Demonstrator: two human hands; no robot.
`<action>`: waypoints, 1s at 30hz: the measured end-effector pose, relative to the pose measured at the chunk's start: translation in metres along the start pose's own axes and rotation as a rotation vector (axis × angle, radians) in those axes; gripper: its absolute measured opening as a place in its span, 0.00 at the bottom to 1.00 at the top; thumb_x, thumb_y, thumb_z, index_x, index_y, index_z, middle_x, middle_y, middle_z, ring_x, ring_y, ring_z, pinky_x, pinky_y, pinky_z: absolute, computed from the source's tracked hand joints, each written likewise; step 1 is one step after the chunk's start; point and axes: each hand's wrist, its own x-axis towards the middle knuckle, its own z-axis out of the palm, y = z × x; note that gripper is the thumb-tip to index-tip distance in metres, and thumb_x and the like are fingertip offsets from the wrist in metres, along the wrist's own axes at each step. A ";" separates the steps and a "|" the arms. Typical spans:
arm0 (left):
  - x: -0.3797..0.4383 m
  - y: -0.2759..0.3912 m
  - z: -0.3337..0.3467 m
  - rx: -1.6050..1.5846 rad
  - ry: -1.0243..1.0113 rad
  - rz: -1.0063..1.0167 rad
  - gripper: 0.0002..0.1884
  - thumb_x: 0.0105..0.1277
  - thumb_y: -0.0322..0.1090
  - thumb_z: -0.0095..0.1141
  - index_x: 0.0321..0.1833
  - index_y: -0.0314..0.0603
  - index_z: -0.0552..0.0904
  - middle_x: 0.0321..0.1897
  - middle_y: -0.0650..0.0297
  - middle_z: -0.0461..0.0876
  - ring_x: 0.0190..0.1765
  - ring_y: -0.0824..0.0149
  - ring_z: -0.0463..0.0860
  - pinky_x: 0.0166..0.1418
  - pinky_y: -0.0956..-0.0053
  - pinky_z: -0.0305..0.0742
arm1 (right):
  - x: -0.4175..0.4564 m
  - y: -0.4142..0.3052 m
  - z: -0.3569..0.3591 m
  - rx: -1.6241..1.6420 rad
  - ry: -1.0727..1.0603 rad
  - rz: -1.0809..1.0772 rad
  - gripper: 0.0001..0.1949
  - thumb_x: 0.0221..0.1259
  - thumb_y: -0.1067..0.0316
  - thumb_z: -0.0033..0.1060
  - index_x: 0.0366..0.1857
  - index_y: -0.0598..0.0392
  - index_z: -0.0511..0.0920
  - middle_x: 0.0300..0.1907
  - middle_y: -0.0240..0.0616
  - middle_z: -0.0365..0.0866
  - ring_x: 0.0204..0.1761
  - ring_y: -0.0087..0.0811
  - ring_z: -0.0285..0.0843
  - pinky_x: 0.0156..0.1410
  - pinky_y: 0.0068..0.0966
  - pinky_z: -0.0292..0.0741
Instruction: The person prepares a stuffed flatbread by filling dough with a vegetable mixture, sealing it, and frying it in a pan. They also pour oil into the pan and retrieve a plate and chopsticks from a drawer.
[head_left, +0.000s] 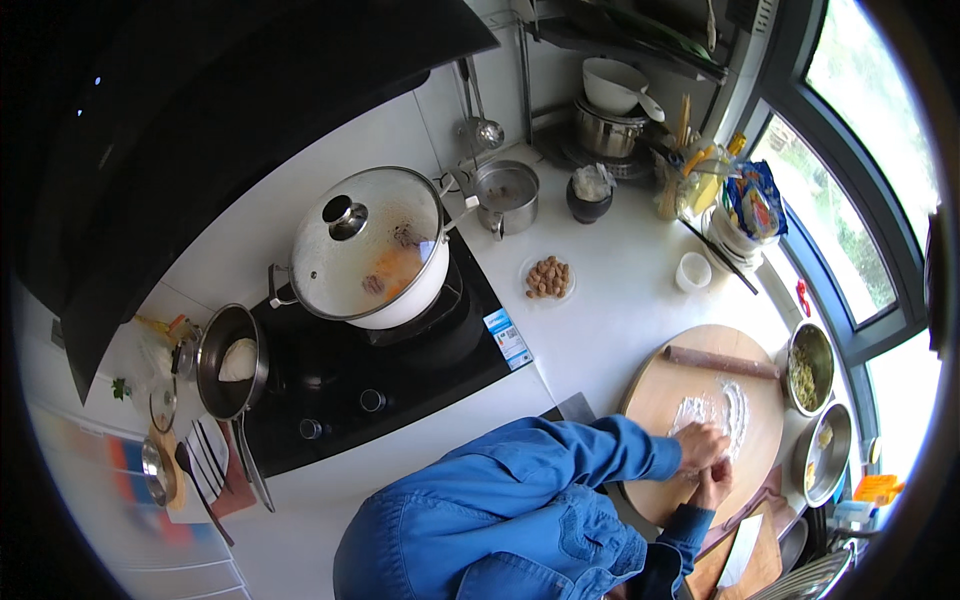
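Both hands are close together over a round wooden board dusted with white flour. My left hand has its fingers curled, their tips hidden from this angle. Just below it, my right hand is bent inward with fingertips near the left hand; whether anything small is held between them cannot be seen. A wooden rolling pin lies across the board's far part, touching neither hand. Right of the board stand a steel bowl of chopped greenish filling and a steel bowl with small pale and yellow bits.
A lidded white pot stands on the black gas stove. A frying pan holding dough is at left. A cleaver rests on a cutting board near the body. A dish of brown nuts and a small saucepan stand farther back.
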 end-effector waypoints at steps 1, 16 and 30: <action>0.008 0.003 -0.007 -0.013 -0.060 -0.093 0.11 0.60 0.39 0.54 0.33 0.38 0.77 0.29 0.51 0.81 0.36 0.47 0.81 0.40 0.57 0.77 | -0.001 0.005 0.005 0.104 0.084 0.021 0.10 0.58 0.70 0.66 0.40 0.59 0.77 0.34 0.30 0.79 0.32 0.19 0.73 0.36 0.16 0.71; 0.022 0.017 -0.022 -0.042 0.090 -0.322 0.13 0.69 0.43 0.46 0.36 0.39 0.75 0.33 0.47 0.79 0.39 0.44 0.78 0.43 0.52 0.72 | -0.009 -0.039 0.035 -0.169 0.011 -0.045 0.14 0.57 0.72 0.56 0.47 0.64 0.75 0.30 0.33 0.76 0.34 0.22 0.72 0.41 0.20 0.72; 0.021 0.008 -0.003 -0.046 0.304 -0.306 0.11 0.67 0.39 0.50 0.29 0.40 0.73 0.25 0.48 0.76 0.31 0.44 0.76 0.34 0.53 0.70 | -0.009 -0.034 0.015 -0.379 0.138 -0.103 0.15 0.49 0.67 0.68 0.40 0.58 0.77 0.25 0.40 0.78 0.27 0.31 0.78 0.35 0.27 0.76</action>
